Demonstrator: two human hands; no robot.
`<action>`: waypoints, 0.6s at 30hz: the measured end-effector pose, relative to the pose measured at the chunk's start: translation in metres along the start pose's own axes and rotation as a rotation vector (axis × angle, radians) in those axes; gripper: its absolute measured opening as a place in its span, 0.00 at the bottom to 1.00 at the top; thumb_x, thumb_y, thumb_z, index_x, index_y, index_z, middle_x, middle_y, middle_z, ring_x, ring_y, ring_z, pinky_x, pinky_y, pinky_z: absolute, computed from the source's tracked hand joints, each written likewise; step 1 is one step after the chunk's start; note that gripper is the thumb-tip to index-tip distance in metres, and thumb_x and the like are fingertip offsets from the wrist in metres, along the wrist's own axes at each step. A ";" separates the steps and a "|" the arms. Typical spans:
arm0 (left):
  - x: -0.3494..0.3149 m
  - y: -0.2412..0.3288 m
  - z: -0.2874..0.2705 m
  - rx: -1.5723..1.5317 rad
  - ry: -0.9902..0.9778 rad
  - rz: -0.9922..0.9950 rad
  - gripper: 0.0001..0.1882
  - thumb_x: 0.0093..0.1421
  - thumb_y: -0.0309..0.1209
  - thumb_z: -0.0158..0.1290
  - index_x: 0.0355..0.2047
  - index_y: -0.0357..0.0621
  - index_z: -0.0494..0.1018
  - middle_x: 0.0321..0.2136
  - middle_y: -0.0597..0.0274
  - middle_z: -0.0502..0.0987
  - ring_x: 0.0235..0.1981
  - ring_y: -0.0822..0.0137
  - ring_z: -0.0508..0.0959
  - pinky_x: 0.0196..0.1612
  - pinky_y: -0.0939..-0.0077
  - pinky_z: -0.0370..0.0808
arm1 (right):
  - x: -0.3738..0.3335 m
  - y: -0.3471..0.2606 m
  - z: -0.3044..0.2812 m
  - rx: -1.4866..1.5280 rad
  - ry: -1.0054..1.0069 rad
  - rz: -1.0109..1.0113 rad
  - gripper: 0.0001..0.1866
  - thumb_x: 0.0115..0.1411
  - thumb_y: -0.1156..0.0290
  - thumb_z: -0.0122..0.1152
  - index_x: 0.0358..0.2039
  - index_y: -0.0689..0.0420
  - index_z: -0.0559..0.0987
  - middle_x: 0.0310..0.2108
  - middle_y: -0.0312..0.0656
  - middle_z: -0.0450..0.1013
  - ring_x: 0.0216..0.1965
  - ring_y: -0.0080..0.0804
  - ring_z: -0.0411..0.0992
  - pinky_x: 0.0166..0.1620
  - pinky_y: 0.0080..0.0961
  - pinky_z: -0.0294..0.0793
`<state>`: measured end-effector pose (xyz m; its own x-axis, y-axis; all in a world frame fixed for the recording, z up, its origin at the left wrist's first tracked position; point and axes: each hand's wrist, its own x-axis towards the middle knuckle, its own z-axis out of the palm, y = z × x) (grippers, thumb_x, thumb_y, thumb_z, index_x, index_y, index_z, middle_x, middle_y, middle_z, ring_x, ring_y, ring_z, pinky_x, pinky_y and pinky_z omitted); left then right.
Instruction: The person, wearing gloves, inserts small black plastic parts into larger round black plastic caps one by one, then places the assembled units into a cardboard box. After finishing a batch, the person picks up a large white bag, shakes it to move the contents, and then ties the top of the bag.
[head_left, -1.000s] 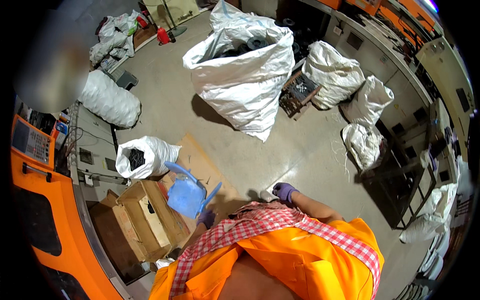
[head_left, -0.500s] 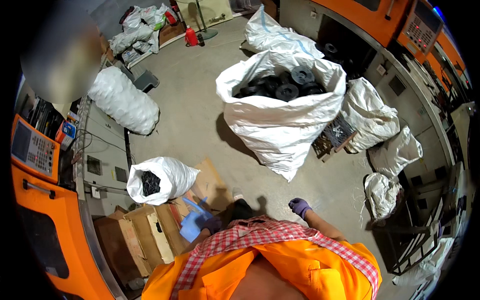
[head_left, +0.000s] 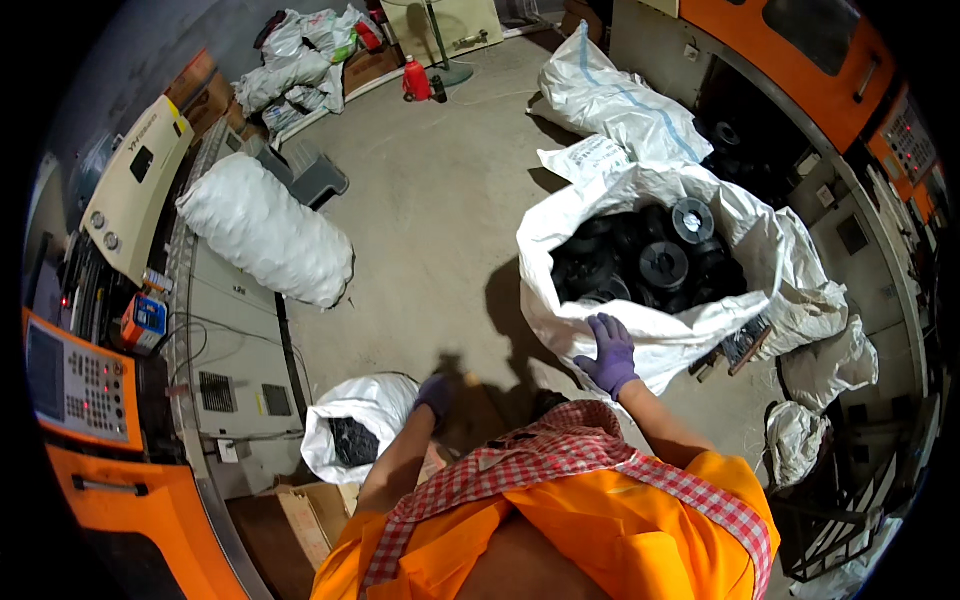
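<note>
My right hand (head_left: 608,357), in a purple glove, has its fingers spread against the near side of a large white woven sack (head_left: 560,325). Black plastic spools (head_left: 663,265) fill the sack's wide mouth, some lying flat with their round hubs showing. On the other side, my left hand (head_left: 434,395), also gloved in purple, hangs beside a smaller white sack (head_left: 390,392). Shadow and blur hide how its fingers are held. Dark pieces (head_left: 353,441) show in the small sack's mouth.
A bulging white sack (head_left: 265,230) lies by the left machine, near a grey bin (head_left: 318,180). Cardboard boxes (head_left: 300,530) are at lower left. Another striped white sack (head_left: 620,95) lies behind the large one. Along the right stand smaller sacks (head_left: 832,365) and a black metal rack (head_left: 830,540).
I have moved forward toward the large sack. My right hand has risen from the bare floor area onto its near side. The left hand has moved up beside the small sack.
</note>
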<state>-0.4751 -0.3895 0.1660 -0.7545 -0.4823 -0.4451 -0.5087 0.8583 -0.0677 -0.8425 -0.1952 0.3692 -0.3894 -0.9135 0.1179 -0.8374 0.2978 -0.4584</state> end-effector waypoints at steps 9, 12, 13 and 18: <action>0.152 -0.050 -0.144 -0.746 0.150 -0.043 0.15 0.52 0.38 0.47 0.36 0.45 0.73 0.35 0.55 0.76 0.39 0.57 0.74 0.43 0.66 0.70 | 0.191 0.035 0.050 0.337 -0.232 0.630 0.66 0.36 0.39 0.65 0.59 0.69 0.37 0.58 0.59 0.49 0.59 0.47 0.50 0.58 0.34 0.52; 0.157 -0.103 -0.200 -0.718 -0.081 -0.164 0.17 0.52 0.40 0.47 0.38 0.44 0.72 0.37 0.54 0.76 0.40 0.57 0.74 0.44 0.68 0.70 | 0.233 0.042 0.081 0.711 -0.197 0.797 0.59 0.40 0.46 0.68 0.56 0.74 0.45 0.46 0.57 0.65 0.49 0.38 0.64 0.48 0.25 0.65; 0.165 -0.122 -0.210 -0.660 -0.156 -0.158 0.17 0.52 0.40 0.47 0.39 0.44 0.72 0.37 0.54 0.76 0.40 0.58 0.74 0.44 0.68 0.70 | 0.242 0.039 0.090 0.786 -0.172 0.927 0.60 0.38 0.44 0.68 0.56 0.75 0.46 0.50 0.60 0.61 0.52 0.42 0.61 0.52 0.27 0.62; 0.230 -0.246 -0.141 -0.806 -0.203 -0.273 0.13 0.54 0.38 0.44 0.30 0.44 0.73 0.23 0.57 0.74 0.28 0.55 0.74 0.32 0.63 0.71 | 0.310 0.052 0.143 0.944 0.255 1.157 0.65 0.31 0.41 0.70 0.56 0.74 0.46 0.56 0.62 0.52 0.59 0.46 0.52 0.58 0.30 0.54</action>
<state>-0.5819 -0.7363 0.2058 -0.5145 -0.5465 -0.6609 -0.8568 0.2955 0.4226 -0.9519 -0.5030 0.2561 -0.7784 -0.2071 -0.5926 0.4741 0.4248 -0.7712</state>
